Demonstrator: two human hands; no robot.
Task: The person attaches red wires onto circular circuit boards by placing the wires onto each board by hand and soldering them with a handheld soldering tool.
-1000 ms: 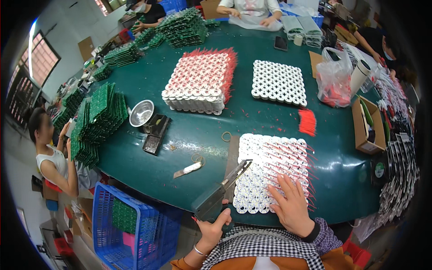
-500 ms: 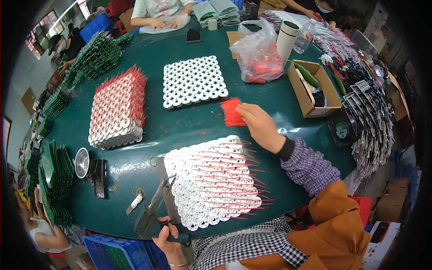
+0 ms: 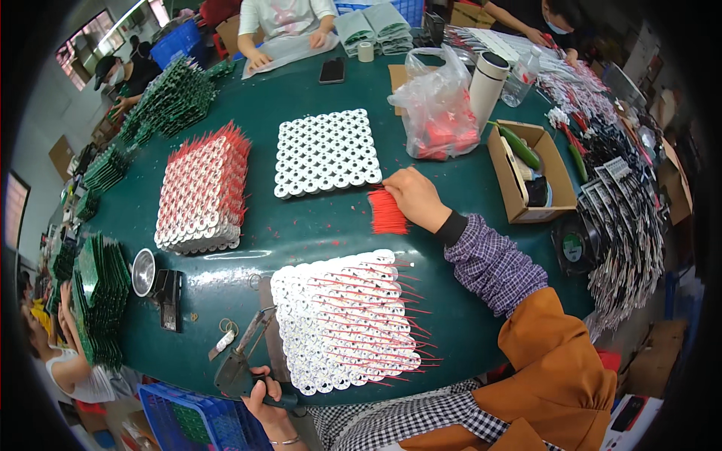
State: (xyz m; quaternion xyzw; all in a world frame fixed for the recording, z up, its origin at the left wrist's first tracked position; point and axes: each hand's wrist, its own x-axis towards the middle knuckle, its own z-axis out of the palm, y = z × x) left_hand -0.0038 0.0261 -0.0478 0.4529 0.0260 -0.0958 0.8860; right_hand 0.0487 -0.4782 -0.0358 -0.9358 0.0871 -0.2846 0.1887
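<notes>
I see dark green across the tabletop (image 3: pixel 459 323), and white on the disc panel (image 3: pixel 301 338) low in the centre, streaked by red wires (image 3: pixel 368 316). The wire bundle (image 3: pixel 389 214) mid-frame reads brighter red. At right I get a purple-checked oversleeve (image 3: pixel 496 263) and an orange-brown sleeve (image 3: pixel 556 338); at the bottom, a black-and-white gingham apron (image 3: pixel 421 417); lower left, a blue basket (image 3: pixel 167 396).

We wear an orange-brown top (image 3: pixel 560 338), gingham apron (image 3: pixel 436 413), purple checked oversleeve (image 3: pixel 496 263) with black cuff (image 3: pixel 452 228), and 1 silvery bangle (image 3: pixel 284 441).
</notes>
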